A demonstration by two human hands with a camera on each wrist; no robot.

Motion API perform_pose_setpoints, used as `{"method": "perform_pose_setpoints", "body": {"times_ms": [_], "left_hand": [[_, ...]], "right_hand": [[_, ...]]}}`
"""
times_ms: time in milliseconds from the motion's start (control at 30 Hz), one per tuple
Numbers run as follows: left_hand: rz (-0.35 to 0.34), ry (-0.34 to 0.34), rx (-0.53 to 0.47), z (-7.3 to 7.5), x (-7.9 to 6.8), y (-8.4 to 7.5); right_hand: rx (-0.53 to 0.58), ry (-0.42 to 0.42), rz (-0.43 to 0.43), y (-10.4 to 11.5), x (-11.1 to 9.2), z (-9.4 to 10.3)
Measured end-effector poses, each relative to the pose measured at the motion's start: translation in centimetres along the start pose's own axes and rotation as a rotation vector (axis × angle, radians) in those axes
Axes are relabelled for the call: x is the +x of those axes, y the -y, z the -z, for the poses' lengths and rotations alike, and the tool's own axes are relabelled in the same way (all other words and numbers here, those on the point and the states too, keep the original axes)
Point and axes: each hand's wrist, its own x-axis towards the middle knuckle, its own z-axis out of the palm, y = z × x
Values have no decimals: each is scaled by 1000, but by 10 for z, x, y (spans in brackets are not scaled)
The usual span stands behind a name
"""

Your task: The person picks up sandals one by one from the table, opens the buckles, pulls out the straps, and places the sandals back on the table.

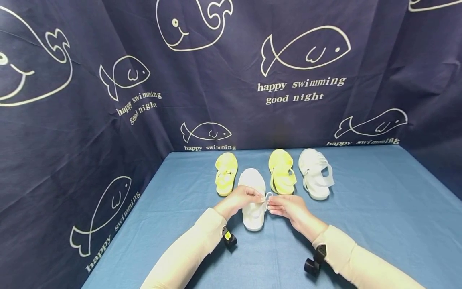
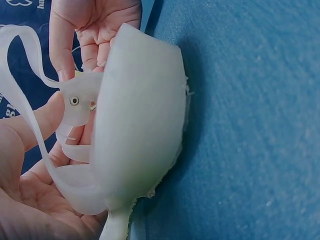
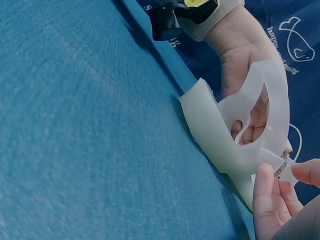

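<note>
A white sandal lies on the blue cloth between both hands, its heel end toward me. My left hand reaches over it from the left and pinches its strap; in the left wrist view the thumb lies against a strap tab with a metal stud. From the right side, my right hand pinches the strap's loose end. A small metal buckle shows by the right fingertips in the right wrist view. The fingers partly hide where the strap ends meet.
Behind stand a yellow sandal on the left, another yellow sandal and a second white sandal on the right. Blue cloth covers the table. A dark curtain printed with fish and whales hangs behind and at the left.
</note>
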Motion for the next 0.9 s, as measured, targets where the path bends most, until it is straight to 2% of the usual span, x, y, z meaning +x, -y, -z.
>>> {"method": "perform_pose_setpoints", "body": {"times_ms": [300,500,667,900], "left_hand": [[-2,-7,-7,0,-2,-2],[-1,-17,-12,-1,-1,-2],[5,-8,-2,-1,-1,-2],[4,6,3,-2,-1,-2]], "right_hand": [[4,14,-5,1,1,1],[8,30,32,1,-1,1],[-12,-16,55,0,-1,1],[-79,3,83,2,5,6]]}}
